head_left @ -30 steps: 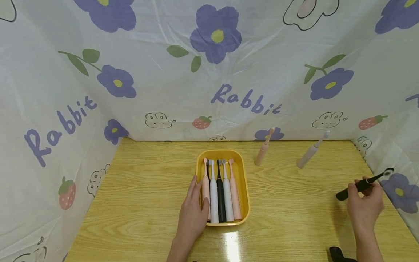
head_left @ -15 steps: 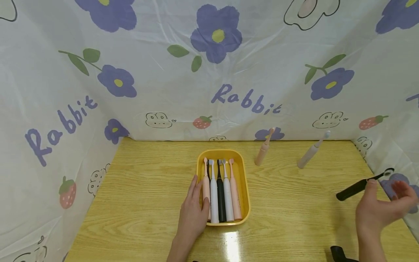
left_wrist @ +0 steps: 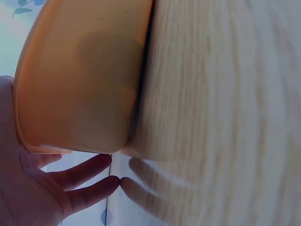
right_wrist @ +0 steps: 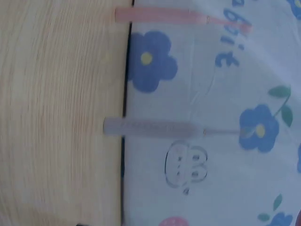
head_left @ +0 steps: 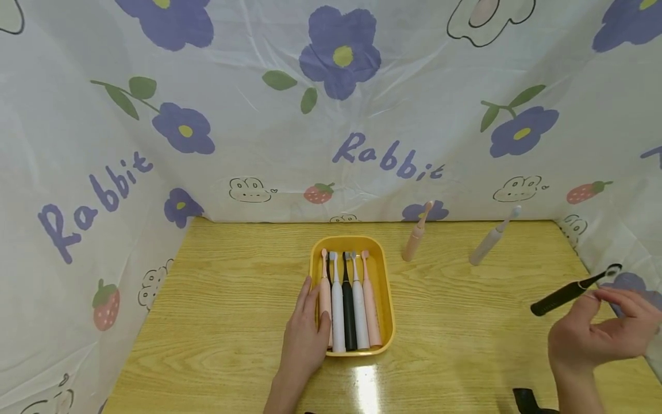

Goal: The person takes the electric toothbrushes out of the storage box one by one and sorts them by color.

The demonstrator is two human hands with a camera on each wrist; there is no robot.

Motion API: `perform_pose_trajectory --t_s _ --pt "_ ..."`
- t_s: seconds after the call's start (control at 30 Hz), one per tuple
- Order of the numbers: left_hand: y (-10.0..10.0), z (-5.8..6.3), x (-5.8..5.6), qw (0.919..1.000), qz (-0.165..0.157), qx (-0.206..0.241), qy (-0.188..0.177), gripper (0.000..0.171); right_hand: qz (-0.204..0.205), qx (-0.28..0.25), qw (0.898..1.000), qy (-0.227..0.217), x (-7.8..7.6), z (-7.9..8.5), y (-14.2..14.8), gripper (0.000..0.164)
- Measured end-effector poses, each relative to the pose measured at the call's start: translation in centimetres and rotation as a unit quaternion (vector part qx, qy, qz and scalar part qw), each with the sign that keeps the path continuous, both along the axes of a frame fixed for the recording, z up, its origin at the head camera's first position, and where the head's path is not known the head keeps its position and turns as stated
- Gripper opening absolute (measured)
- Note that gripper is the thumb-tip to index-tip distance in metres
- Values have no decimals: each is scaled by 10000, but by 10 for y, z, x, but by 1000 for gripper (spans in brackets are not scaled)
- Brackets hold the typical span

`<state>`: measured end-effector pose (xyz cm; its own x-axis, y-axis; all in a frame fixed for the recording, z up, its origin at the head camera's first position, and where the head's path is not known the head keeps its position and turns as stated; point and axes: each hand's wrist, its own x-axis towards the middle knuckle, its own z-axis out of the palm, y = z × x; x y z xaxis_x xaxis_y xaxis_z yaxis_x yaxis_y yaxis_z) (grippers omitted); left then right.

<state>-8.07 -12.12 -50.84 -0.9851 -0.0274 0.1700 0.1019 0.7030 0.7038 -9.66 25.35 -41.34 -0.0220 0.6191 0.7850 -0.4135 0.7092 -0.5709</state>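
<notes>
Right hand (head_left: pixel 595 339) hangs beside the surface's right edge, so I see little room outward before the patterned cloth (head_left: pixel 269 138); leftward, a broad stretch of the surface (head_left: pixel 455 328) runs to the yellow tray (head_left: pixel 384 299). At the back edge, near the cloth, the pink toothbrush (head_left: pixel 415 238) and pale toothbrush (head_left: pixel 488 244) stand upright, well apart. Just beyond my right thumb, toward the cloth, is the black toothbrush (head_left: pixel 558 299), partly behind that hand; I cannot tell whether they touch. Those fingers are loosely bent, thumb and index tips close together, gripping nothing I can see. My left hand (head_left: pixel 306 339) touches the tray's left side, thumb over the rim, fingers straight and spread outside; within lie toothbrushes (head_left: pixel 349 316) side by side.
</notes>
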Motion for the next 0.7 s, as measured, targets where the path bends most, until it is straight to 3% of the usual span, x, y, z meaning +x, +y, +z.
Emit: perform_pose_trajectory --t_s 0.13,0.23,0.33,0.43,0.6,0.7 --pt "0 -1 -1 10000 10 5 -11 53 952 90 9948 349 -6 2 -28 18" --pt "0 -2 -1 10000 -5 5 2 53 1999 263 9786 407 -10 -2 -46 14" --pt "0 -2 -1 10000 -24 12 26 53 3117 408 9492 135 -11 -10 -61 9" --pt "-1 -2 0 10000 -30 9 44 53 3888 635 9182 -420 -11 -23 -73 11" --pt "-1 -1 0 10000 -8 14 31 54 4519 1112 8723 -1498 -11 -39 -95 25" --pt "0 -1 0 10000 -5 38 10 54 4865 1100 8389 -2180 -9 -42 -109 32"
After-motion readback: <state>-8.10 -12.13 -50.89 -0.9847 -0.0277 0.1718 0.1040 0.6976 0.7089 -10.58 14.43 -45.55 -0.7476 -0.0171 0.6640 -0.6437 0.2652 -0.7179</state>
